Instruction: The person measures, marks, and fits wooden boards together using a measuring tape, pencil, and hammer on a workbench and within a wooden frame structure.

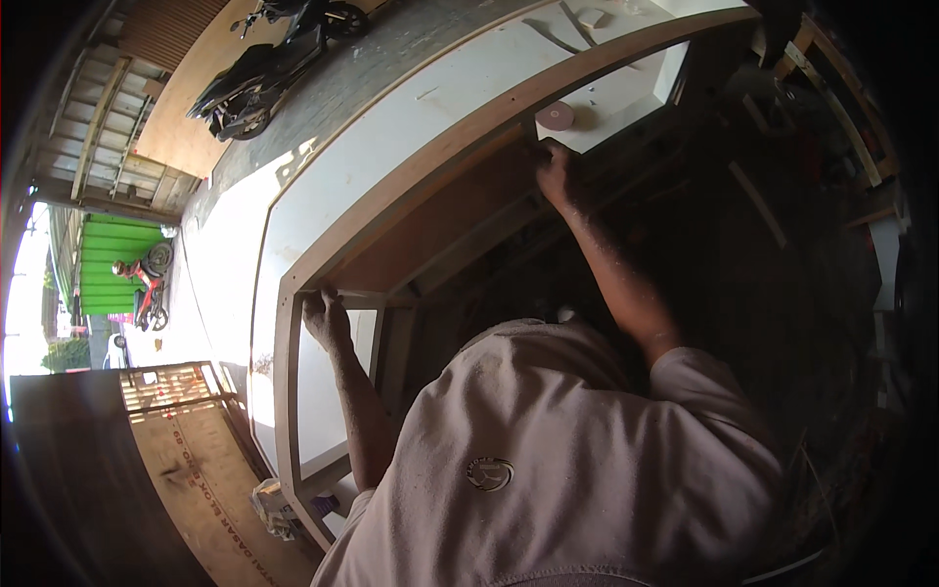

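A large wooden cabinet frame [421,181] stretches across in front of me. A brown wooden panel [445,230] sits inside it, against the long rail. At the panel's left end, near the frame's corner, my left hand [328,319] is closed on its edge, with the fingertips partly hidden. Farther off, my right hand [556,178] grips the panel's right end beside an opening. Shadow hides part of those fingers. On the white surface beyond that opening lies a round pinkish disc [556,115].
Along the frame's far side runs a white tabletop [362,147] with strips on its far end. A black motorcycle [269,78] and a red one [149,293] stand beyond. Plywood sheets [186,479] are at lower left, a plastic bag [276,507] beside the frame. Timber [831,93] lies at right.
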